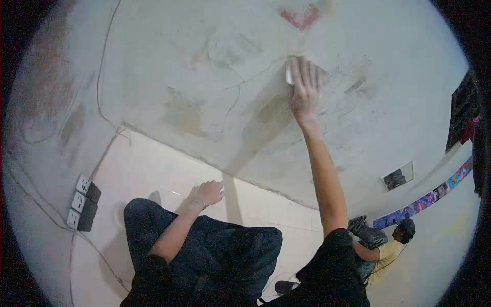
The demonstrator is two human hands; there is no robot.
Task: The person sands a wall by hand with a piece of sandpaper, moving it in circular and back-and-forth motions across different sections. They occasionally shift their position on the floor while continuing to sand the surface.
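My right hand (pixel 304 88) is stretched up and pressed flat against a rough, stained plaster wall (pixel 204 77), with a small white pad or sheet (pixel 289 75) showing under the fingers. My left hand (pixel 208 192) hangs low near my knee, fingers curled into a loose fist with nothing visible in it. I wear dark trousers (pixel 215 250) and a dark top. A red paint mark (pixel 302 19) sits on the wall just above the right hand.
A row of wall sockets (pixel 82 202) with thin cables lies at the left. A pale tiled floor (pixel 148 169) meets the wall. Another person (pixel 383 245) in a yellow shirt sits at lower right beside a colourful strip (pixel 434 197) and a small mirror (pixel 398 176).
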